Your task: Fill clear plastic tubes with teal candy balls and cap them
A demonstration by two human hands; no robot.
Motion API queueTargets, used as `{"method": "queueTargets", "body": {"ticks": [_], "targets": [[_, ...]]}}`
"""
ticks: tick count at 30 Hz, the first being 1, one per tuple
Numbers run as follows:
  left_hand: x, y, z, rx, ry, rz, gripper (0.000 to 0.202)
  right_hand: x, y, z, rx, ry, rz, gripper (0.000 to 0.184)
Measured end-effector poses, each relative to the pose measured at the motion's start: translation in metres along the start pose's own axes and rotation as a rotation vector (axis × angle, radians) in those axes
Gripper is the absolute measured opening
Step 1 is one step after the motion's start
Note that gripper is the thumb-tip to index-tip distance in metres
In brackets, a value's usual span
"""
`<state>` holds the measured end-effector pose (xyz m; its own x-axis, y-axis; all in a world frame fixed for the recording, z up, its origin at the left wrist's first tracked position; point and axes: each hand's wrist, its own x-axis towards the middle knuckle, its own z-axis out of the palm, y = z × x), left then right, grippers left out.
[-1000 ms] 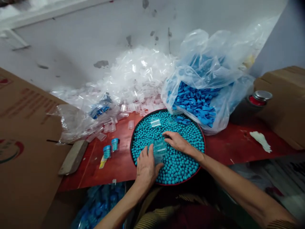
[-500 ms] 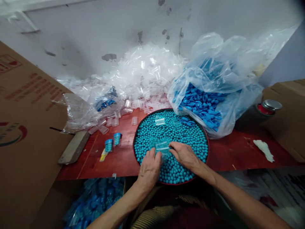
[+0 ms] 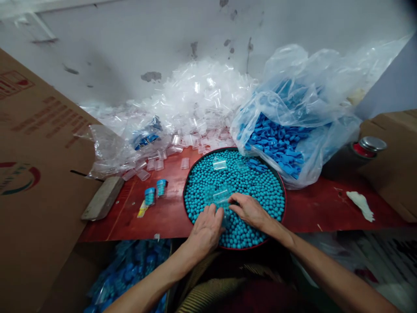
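Note:
A round, dark, red-rimmed tray (image 3: 285,195) full of turquoise beads (image 3: 202,178) sits at the front of the red table. My left hand (image 3: 206,228) is over its front left, fingers curled round a clear plastic cup (image 3: 224,221) that they partly hide. From the right, my right hand (image 3: 249,211) reaches in with thumb and forefinger bent at the end of another clear cup (image 3: 221,195), lying on the beads. Farther back on the beads rest one more clear cup (image 3: 219,164) and several blue caps (image 3: 256,165).
Two bead-filled, blue-capped cups (image 3: 150,197) stand left of the tray, near a grey block (image 3: 102,199). Behind are heaped clear cups (image 3: 205,95) and a plastic bag of blue caps (image 3: 276,139). Cardboard boxes (image 3: 42,174) flank the table; a silver-lidded flask (image 3: 371,144) is at right.
My left hand has shifted slightly down and right, and the right fingertips slightly left. The clear cup between them sits a little higher and more tilted. The camera view has moved slightly.

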<state>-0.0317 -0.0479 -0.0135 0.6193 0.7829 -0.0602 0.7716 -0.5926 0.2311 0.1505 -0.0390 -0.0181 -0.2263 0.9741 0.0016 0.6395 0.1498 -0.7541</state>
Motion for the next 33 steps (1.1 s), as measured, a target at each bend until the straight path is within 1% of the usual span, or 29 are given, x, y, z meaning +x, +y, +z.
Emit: {"method": "queueTargets", "body": {"ticks": [4,7,9,11,14,16,18,20,22,26,29,31,33], "targets": [[0.003,0.001,0.001,-0.052,0.031,0.039,0.036,-0.002,-0.003,0.0,-0.025,-0.015,-0.036,0.008],[0.011,0.003,-0.005,-0.134,-0.007,0.084,0.036,-0.002,-0.003,0.001,-0.02,-0.023,-0.075,0.01],[0.015,0.004,-0.009,-0.169,-0.029,0.064,0.037,-0.001,-0.001,0.002,-0.013,-0.019,-0.081,0.012],[0.018,0.004,-0.009,-0.188,-0.027,0.026,0.043,0.0,0.002,0.002,-0.003,-0.011,-0.072,0.012],[0.021,0.005,-0.007,-0.204,-0.024,-0.033,0.061,0.001,0.003,0.002,0.009,-0.024,-0.078,0.014],[0.022,0.007,-0.007,-0.185,-0.046,-0.067,0.068,0.002,0.002,0.003,0.012,-0.041,-0.087,0.015],[0.023,0.01,-0.008,-0.148,-0.069,-0.097,0.062,0.003,0.001,0.003,0.02,-0.054,-0.091,0.016],[0.023,0.012,-0.01,-0.134,-0.082,-0.116,0.048,0.004,-0.001,0.0,0.03,-0.053,-0.087,0.016],[0.023,0.012,-0.011,-0.158,-0.072,-0.115,0.038,0.006,-0.001,-0.005,0.029,-0.021,-0.064,0.016],[0.023,0.006,-0.007,-0.192,0.007,-0.088,0.04,0.013,0.004,-0.02,-0.027,0.073,0.002,0.018],[0.029,-0.004,-0.004,-0.192,0.039,-0.051,0.042,0.025,0.009,-0.024,-0.15,0.106,0.02,0.024],[0.036,-0.011,-0.005,-0.203,0.018,0.001,0.042,0.036,0.013,-0.022,-0.242,0.094,0.027,0.029],[0.043,-0.016,-0.007,-0.213,-0.01,0.069,0.041,0.046,0.016,-0.018,-0.292,0.043,0.015,0.027]]}}
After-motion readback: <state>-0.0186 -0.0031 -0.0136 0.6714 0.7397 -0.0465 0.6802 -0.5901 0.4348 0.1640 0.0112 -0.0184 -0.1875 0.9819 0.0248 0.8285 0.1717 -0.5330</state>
